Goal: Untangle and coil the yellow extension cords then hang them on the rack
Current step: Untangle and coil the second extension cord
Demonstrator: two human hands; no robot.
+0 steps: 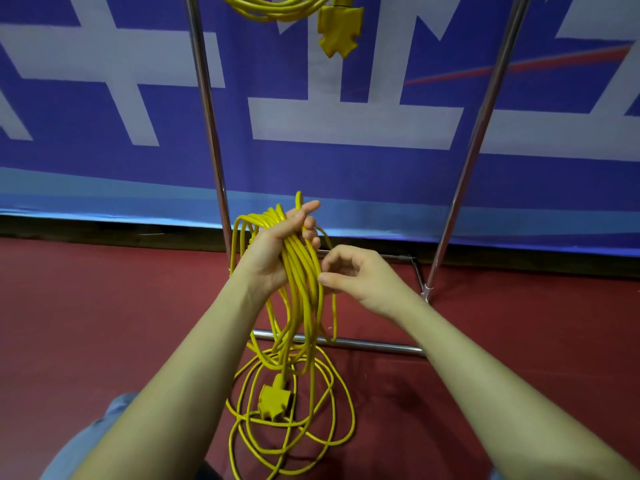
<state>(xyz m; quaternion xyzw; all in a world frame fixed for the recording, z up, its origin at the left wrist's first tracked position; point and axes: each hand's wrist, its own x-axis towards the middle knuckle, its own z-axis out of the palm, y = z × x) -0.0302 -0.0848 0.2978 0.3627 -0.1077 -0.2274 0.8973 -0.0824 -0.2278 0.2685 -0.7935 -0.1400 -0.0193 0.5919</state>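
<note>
Hanging across the back of the scene, one blue banner point(311, 168) with large white shapes fills the upper half, and below it lies one red carpeted floor point(104, 323). One metal rack point(207, 116) stands in front of the banner: two upright poles rise from the floor, and one low crossbar runs between their feet near the person's arms.

Two yellow extension cords show. One coiled cord point(277, 10) hangs at the top edge between the two poles, only its lower loops in view, with its flat yellow socket block point(337, 31) dangling just beside them. The second cord point(298, 271) is partly gathered and partly loose: several loops are bunched high in front of the left pole, while the rest drops to the floor and spreads in untidy rings in front of the crossbar. One yellow socket block point(273, 400) of this cord rests among those rings.

Two bare forearms reach in from the bottom. The left hand point(277, 244) grips the bunched loops, fingers curled around the strands with the index finger pointing up. The right hand point(360, 275) sits just beside the bunch, its thumb and fingertips curled toward the hanging strands; whether it actually pinches a strand cannot be told. The hands are close together, not touching.

One patch of blue-grey trouser leg point(90, 441) shows at the lower left corner.
</note>
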